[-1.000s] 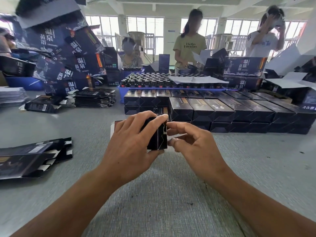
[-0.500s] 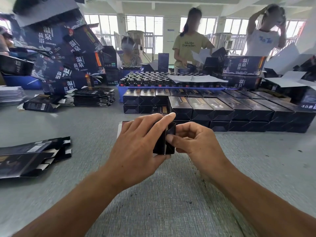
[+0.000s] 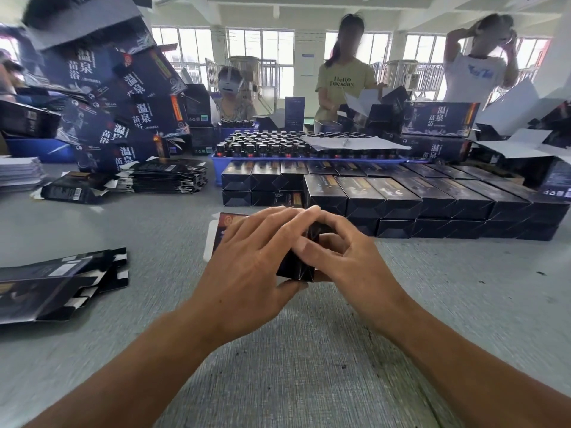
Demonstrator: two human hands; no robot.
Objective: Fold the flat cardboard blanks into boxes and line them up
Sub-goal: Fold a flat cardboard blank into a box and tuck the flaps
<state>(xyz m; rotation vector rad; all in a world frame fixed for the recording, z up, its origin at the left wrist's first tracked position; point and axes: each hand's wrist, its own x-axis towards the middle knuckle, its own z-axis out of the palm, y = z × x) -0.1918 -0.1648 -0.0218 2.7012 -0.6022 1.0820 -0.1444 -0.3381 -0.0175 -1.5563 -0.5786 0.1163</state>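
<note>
One grey table [image 3: 92,242], rows of boxes [image 3: 432,202], windowed workshop.

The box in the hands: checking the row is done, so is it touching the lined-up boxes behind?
Apart. The head view shows the box gripped by the left hand and right hand, short of the lined-up boxes.

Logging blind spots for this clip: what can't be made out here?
- Box, head view: both the left hand and right hand cover it, so whether its end flaps are tucked is unclear.
- Flat blanks: cut off by the left frame edge, count unknown.
- Small print on the finished boxes: too small and blurred to read.
- Bottles: labels too small.
</note>
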